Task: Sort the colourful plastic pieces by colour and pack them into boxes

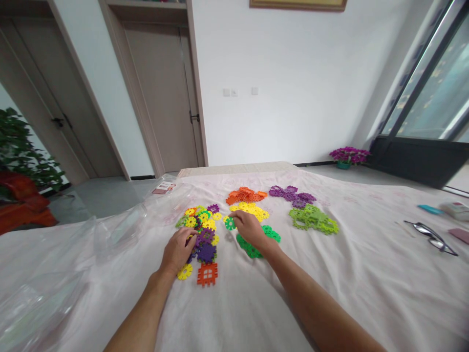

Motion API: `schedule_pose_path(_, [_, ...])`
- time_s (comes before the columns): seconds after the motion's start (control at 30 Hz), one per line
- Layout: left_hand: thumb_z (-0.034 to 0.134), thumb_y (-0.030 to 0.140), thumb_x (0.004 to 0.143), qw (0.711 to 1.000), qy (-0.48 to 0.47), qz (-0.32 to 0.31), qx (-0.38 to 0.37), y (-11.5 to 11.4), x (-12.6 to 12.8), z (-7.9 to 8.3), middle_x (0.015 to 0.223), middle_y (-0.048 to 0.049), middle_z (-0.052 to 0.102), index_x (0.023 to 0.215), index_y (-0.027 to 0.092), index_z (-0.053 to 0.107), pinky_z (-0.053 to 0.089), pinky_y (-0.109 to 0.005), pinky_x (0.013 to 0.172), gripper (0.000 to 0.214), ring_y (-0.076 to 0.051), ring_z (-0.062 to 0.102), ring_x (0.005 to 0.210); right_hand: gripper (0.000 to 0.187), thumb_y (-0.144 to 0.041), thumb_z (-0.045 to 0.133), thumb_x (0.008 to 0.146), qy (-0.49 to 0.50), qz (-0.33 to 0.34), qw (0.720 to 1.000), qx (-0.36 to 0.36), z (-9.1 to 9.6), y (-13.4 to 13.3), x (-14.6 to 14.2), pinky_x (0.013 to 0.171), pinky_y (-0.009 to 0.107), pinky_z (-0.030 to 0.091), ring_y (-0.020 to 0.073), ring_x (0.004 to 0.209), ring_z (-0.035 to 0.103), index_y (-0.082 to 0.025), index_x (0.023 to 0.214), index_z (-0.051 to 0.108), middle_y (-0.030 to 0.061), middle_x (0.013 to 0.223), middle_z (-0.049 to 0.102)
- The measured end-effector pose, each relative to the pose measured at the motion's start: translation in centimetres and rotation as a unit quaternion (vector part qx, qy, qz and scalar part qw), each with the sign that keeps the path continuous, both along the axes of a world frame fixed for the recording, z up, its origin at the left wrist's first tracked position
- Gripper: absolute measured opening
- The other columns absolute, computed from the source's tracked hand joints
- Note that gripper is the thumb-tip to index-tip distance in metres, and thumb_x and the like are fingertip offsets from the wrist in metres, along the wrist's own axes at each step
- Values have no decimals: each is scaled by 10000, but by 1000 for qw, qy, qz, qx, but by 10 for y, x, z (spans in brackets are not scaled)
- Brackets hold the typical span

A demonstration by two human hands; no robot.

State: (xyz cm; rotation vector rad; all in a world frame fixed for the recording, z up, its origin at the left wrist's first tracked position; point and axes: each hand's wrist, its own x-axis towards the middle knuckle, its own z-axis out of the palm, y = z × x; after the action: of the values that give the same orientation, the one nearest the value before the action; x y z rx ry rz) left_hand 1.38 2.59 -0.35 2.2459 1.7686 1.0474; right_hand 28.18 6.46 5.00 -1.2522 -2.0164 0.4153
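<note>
A mixed heap of plastic interlocking pieces (203, 217) lies on the cloth, with yellow discs, purple squares and a few green ones. My left hand (179, 251) rests at its left edge, thumb and index finger bent around a purple interlocking piece (191, 242); its fingertips are partly hidden. Below the heap lie an orange window-shaped piece (207, 275) and a yellow disc (184, 272). My right hand (249, 230) is closed in a pinch, with a green notched disc (230, 224) at its fingertips. It is above the green pile (252, 247) and in front of the yellow pile (252, 210).
Behind are an orange pile (245, 195) and a purple pile (293, 195), with a light-green pile (314, 218) to the right. Clear plastic packaging (124, 230) covers the left side. Eyeglasses (432, 237) and a blue item (430, 209) lie far right.
</note>
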Motion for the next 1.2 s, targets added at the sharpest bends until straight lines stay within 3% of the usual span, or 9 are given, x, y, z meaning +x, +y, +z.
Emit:
schedule_pose_path(0.2, [448,340,918,1000,0,1,7,0,1,0,1103,-43,671,968,241,673,452,-367,993,251,-202,605,1069,264,-121,516,763,-71,-6,991,-116,20,15,48,686,228,425,169,776,656,-179,839,762,28,834,746])
schedule_pose_path(0.3, [455,331,910,1000,1,1,11,0,1,0,1087,-41,677,964,242,678,461,-362,981,246,-202,612,1058,251,-109,549,734,-115,-36,986,-118,24,11,52,707,230,415,179,835,662,-202,825,763,23,892,755])
schedule_pose_path(0.43, [452,332,915,1000,10,-2,13,-1,0,0,1098,-47,676,983,240,686,455,-370,988,260,-206,606,1073,302,-103,507,789,-127,-21,989,-70,18,-2,27,761,238,419,179,918,661,-209,931,752,31,991,747])
schedule_pose_path(0.57, [470,343,919,999,27,-11,20,-2,2,1,1103,-50,676,1009,244,687,452,-373,986,256,-210,600,1078,276,-227,496,889,-146,-6,988,-52,5,-16,-10,781,261,422,200,976,649,-199,1048,720,78,1066,724])
schedule_pose_path(0.77, [507,336,910,998,48,-22,32,-5,9,6,1113,-50,679,1036,252,692,448,-379,981,239,-214,597,1078,298,-395,487,927,-174,-20,981,-81,-5,-30,-42,738,274,410,208,938,641,-209,942,719,85,989,720])
schedule_pose_path(1.03, [546,396,894,998,56,-37,16,-6,10,7,1126,-50,674,1056,254,685,446,-386,969,257,-223,594,1070,147,-285,627,777,-61,-72,988,-119,-14,-22,-46,604,226,342,150,748,609,-215,891,687,15,846,711])
schedule_pose_path(1.2, [548,400,891,998,57,-36,8,-6,9,5,1144,-47,670,1044,264,690,438,-395,984,250,-225,588,1099,112,-277,626,763,78,-27,988,-130,-14,0,-26,572,207,375,123,657,578,-168,773,650,0,698,655])
